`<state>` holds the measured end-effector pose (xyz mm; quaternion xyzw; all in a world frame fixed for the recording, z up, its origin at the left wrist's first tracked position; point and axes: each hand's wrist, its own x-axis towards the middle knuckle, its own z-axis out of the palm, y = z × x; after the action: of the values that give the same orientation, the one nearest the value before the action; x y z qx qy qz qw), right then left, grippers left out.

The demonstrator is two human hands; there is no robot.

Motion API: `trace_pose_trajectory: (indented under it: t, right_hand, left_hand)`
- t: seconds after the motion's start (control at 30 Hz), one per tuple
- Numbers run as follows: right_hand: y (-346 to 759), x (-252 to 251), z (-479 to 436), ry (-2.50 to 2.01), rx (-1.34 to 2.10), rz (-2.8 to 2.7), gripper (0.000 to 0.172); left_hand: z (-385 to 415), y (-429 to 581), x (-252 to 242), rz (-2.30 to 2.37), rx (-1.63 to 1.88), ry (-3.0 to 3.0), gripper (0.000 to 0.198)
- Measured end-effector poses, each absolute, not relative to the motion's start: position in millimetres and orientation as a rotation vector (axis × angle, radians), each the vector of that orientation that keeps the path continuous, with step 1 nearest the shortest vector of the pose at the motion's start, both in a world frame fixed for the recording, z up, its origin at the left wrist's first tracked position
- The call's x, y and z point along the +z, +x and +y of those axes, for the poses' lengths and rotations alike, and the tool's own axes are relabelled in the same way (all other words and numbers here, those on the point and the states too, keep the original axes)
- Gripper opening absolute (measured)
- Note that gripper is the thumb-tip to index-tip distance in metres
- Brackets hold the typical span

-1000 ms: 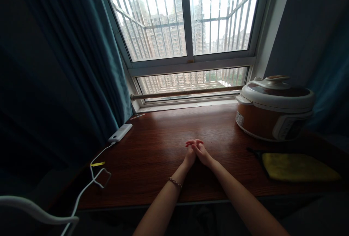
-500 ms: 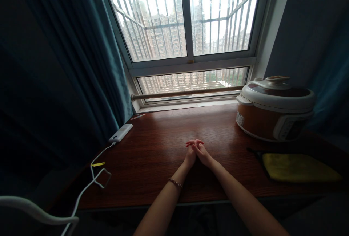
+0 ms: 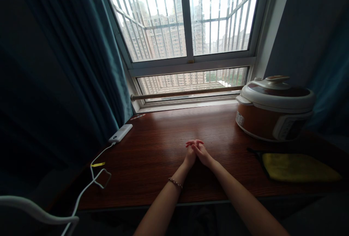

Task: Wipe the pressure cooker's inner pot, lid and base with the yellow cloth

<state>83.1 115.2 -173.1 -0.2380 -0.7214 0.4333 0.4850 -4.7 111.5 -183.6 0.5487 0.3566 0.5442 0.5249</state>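
My left hand (image 3: 189, 155) and my right hand (image 3: 203, 153) rest together in the middle of a dark wooden table (image 3: 152, 163). Their fingers are pressed against each other and nothing shows between them. The fingernails are painted red. A thin bead bracelet (image 3: 175, 182) circles my left wrist. Both forearms reach in from the bottom edge of the view.
A white power bank (image 3: 120, 133) lies at the table's left edge, its white cable (image 3: 95, 173) trailing off the front. An orange and white electric cooker (image 3: 274, 107) stands at the right, with a yellow cloth (image 3: 298, 167) before it. Teal curtains (image 3: 68, 65) flank a barred window (image 3: 188, 21).
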Motion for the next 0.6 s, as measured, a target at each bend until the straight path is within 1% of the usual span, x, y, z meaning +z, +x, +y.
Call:
trace_pose_trajectory:
  t: [0.6]
  right_hand:
    - [82.8,-176.6,117.1,-0.575,1.066,-1.748,0.047]
  left_hand:
    - [112.5,-4.9,-184.3,0.832,1.299,1.315,0.041]
